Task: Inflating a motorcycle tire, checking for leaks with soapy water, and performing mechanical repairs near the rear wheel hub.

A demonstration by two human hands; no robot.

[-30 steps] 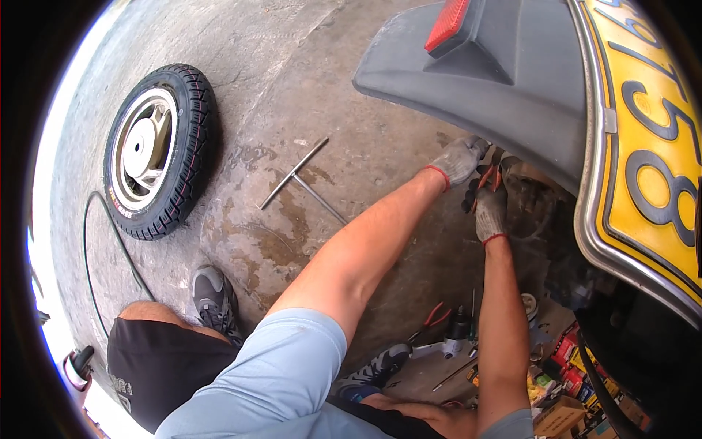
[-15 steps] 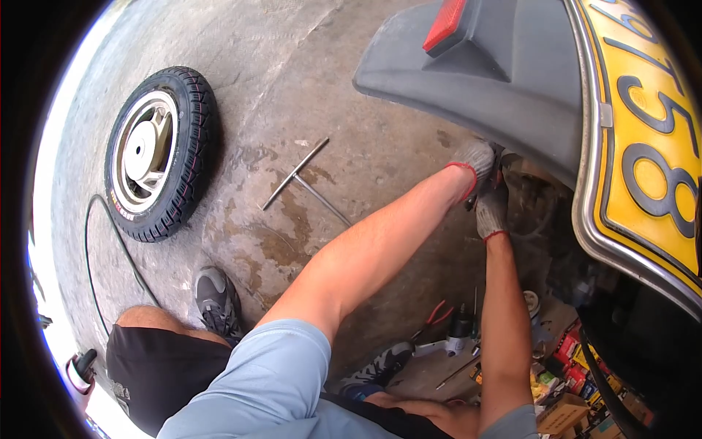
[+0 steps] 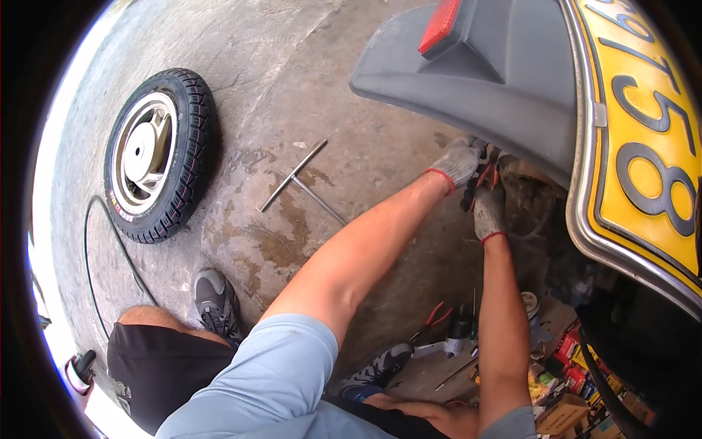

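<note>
Both my hands wear grey knitted gloves with red cuffs and dark palms. They are close together beneath the lower edge of a dark grey plastic mudguard [image 3: 468,80]. My left hand [image 3: 458,162] is closed at the mudguard's underside, its fingertips partly hidden. Just below and to the right, my right hand [image 3: 490,208] has its fingers curled, with small dark and orange bits showing at them. What either hand grips is too dark and small to make out. A metal T-handle wrench [image 3: 295,175] lies on the floor left of my arms.
A wheel with a black tyre [image 3: 196,146] is at the left, near a dark hose [image 3: 117,228]. A yellow number plate [image 3: 629,95] and red reflector [image 3: 440,28] are on the vehicle. Red-handled pliers [image 3: 437,316], a dark-and-white bottle [image 3: 459,328] and several small boxes [image 3: 567,413] lie lower right.
My left hand has shifted slightly left, away from the right hand, opening a small gap between them. The right hand has turned, so its curled fingers show more. The wheel and wrench stay put.
</note>
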